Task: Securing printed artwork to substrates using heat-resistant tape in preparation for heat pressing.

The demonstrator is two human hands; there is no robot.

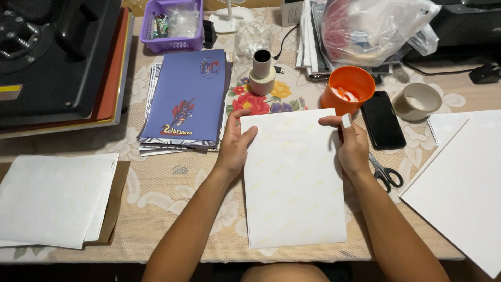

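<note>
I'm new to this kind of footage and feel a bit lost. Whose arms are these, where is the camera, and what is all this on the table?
There is no machine doing the work: a person wears a camera on the head, looking down at their own arms. The left hand and right hand grip the side edges of a white sheet lying flat on the flowered tablecloth. Around it lie a blue printed sheet, an orange cup, a black phone, scissors, tape rolls and more white paper.
</note>
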